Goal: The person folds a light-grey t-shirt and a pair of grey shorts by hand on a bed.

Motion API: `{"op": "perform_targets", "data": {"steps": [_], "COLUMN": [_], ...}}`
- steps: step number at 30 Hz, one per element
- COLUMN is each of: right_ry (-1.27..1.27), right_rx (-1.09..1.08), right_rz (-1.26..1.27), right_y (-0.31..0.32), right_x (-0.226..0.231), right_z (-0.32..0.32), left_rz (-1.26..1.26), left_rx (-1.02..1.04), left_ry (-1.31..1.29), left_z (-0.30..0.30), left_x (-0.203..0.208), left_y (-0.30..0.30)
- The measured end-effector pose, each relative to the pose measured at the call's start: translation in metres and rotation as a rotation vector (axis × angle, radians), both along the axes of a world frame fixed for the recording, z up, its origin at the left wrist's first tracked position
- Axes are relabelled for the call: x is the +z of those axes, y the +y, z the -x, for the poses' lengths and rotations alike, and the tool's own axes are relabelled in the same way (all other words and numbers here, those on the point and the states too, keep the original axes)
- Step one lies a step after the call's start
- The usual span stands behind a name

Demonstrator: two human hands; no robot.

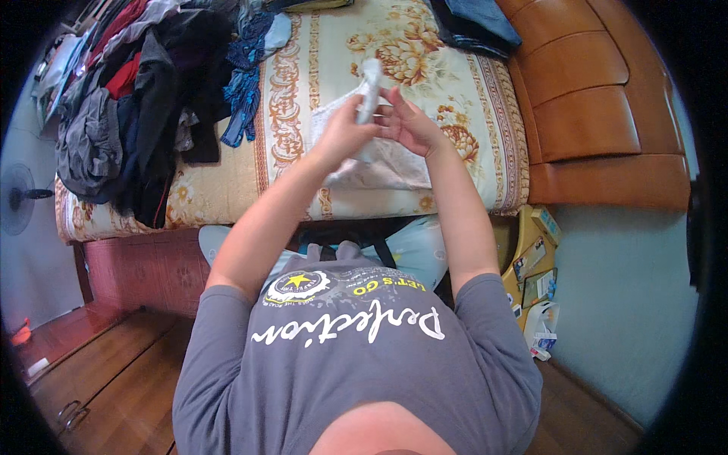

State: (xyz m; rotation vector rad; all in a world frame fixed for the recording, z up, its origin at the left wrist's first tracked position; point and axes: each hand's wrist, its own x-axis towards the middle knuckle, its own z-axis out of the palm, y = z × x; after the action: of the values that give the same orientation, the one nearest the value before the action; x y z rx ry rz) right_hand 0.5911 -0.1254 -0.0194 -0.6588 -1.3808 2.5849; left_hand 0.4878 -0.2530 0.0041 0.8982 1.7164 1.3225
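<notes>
My left hand (346, 130) is closed on a narrow white piece of folded cloth (371, 82), which stands up above the bed and is slightly blurred. Close beside it, my right hand (413, 129) has its fingers apart, with the palm turned toward the cloth; the fingertips reach close to my left hand. Under both hands a pale, lightly patterned cloth (387, 170) lies spread on the bed's near part. Whether the upright piece belongs to this spread cloth, I cannot tell.
The bed (292, 83) has a cream floral cover. A large heap of dark clothes (144, 98) lies at its left, folded jeans (474, 26) at the far right. A brown padded headboard (584, 98) borders the right side. A fan (23, 196) stands far left.
</notes>
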Motion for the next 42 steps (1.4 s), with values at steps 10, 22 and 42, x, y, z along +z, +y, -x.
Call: {"op": "perform_targets", "data": {"steps": [10, 22, 42], "right_ry": [-0.542, -0.649, -0.710], "right_rx": [-0.539, -0.517, -0.359], "right_rz": [-0.667, -1.547, -0.945], "right_y": [0.078, -0.019, -0.041], "right_x": [-0.161, -0.144, -0.164], "right_z": [-0.067, -0.092, -0.045], "left_rz": [0.008, 0.253, 0.092], "left_rx": [-0.163, 0.556, 0.640], "left_ry": [0.221, 0.238, 0.385], "left_z": [-0.100, -0.025, 0.039], "left_x": [-0.107, -0.183, -0.174], "left_y": [0.017, -0.003, -0.102]}}
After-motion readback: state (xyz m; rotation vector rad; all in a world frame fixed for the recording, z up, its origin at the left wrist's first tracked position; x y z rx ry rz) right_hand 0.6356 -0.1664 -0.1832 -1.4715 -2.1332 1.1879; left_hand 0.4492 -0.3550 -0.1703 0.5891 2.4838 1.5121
